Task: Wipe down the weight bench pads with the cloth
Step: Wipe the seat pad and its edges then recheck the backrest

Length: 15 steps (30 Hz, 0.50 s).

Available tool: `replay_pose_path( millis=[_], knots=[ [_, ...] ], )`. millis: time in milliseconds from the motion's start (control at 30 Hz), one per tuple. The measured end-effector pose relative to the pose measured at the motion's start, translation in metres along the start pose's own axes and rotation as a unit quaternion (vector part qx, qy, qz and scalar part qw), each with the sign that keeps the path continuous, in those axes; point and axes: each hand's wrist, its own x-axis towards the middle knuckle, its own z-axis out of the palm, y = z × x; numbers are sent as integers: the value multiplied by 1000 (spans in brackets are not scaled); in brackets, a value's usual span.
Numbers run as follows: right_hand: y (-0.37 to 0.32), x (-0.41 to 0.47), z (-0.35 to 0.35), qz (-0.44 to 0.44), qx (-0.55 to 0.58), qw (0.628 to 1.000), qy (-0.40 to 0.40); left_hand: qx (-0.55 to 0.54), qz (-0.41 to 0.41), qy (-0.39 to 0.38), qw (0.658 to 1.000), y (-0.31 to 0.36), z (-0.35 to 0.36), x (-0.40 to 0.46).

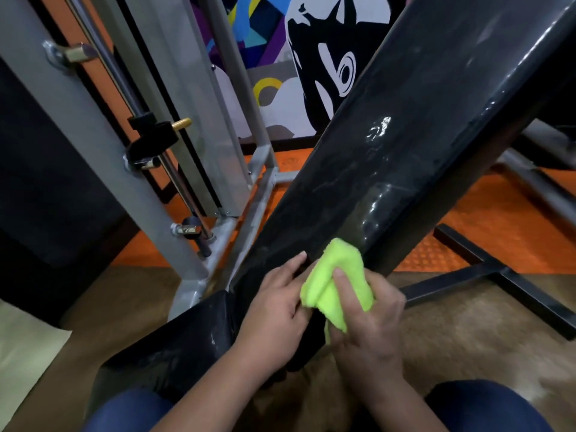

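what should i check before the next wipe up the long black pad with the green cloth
1. Bright green microfibre cloth in hand: ok, the right hand grips it, index finger pressed on top.
2. Cloth on the long black vinyl back pad: ok, its top edge sits at the pad's lower end.
3. Left hand clear of the wipe path: ok, it rests beside the cloth, fingers touching the pad's lower edge.
4. Pad surface ahead free of objects: ok, only streaks and glare.
5. Cloth damp enough: cannot tell.
6. Short black seat pad wiped: cannot tell.
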Motion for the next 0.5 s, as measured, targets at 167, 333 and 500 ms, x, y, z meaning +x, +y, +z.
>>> replay_pose_path(
  millis=[167,333,500],
  knots=[
    [16,2,-7,45,23,998,27,71,24,-28,997,3,-2,0],
    [9,8,-7,58,49,995,63,114,53,-9,992,14,-3,7],
    [9,30,-12,96,61,987,116,137,117,36,983,22,-3,23]
  ],
)
